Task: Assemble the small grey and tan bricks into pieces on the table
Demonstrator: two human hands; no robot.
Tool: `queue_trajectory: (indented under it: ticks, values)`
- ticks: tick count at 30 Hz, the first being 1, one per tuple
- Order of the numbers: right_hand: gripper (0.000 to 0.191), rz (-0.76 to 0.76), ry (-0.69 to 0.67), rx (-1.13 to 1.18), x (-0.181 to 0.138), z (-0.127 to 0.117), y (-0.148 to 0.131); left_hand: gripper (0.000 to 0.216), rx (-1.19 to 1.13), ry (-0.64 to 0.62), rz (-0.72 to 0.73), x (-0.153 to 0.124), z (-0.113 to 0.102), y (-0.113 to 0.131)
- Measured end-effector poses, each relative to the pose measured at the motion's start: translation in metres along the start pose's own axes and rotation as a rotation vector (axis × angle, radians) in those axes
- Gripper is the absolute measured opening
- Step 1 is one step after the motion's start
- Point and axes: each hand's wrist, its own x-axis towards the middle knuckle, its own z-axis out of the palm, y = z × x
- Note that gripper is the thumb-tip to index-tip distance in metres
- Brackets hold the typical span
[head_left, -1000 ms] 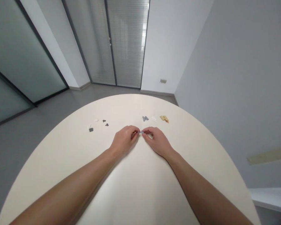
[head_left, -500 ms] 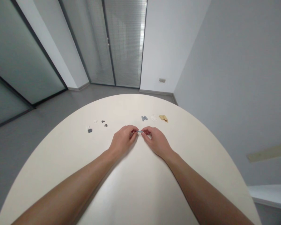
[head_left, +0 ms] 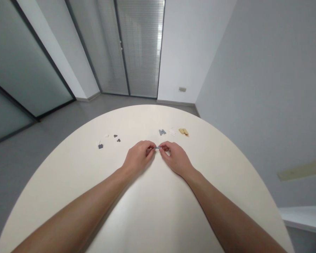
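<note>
Between my fingertips is a small, flat blue-grey piece (head_left: 157, 148), too small to make out in detail. My left hand (head_left: 140, 154) pinches its left end between thumb and fingers. At the other end, my right hand (head_left: 175, 156) is closed on the same piece in a like pinch. Both hands rest low over the white round table (head_left: 152, 211). Just beyond them lies a small group of grey-blue pieces (head_left: 162, 132), with thin white pieces (head_left: 172, 131) beside it and tan flat pieces (head_left: 184, 132) farther right.
Left of my hands lie a dark grey piece (head_left: 100, 146), a small white piece (head_left: 106, 135) and two little dark pieces, one nearer (head_left: 118, 140) and one farther (head_left: 115, 136). Past the table's far edge stand a glass partition (head_left: 142, 52) and a wall (head_left: 184, 45).
Both hands stay in nearly the same place, still pinching the blue-grey piece. The view has shifted very slightly; the loose pieces lie as before.
</note>
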Motion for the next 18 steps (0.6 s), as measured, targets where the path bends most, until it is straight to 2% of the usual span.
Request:
queue_trajectory:
  ticks: [18]
  values:
    - [0.012, 0.036, 0.012, -0.004, -0.0007, -0.0007, -0.0013, 0.017, -0.007, -0.037, 0.044, -0.0003, -0.0003, 0.0023]
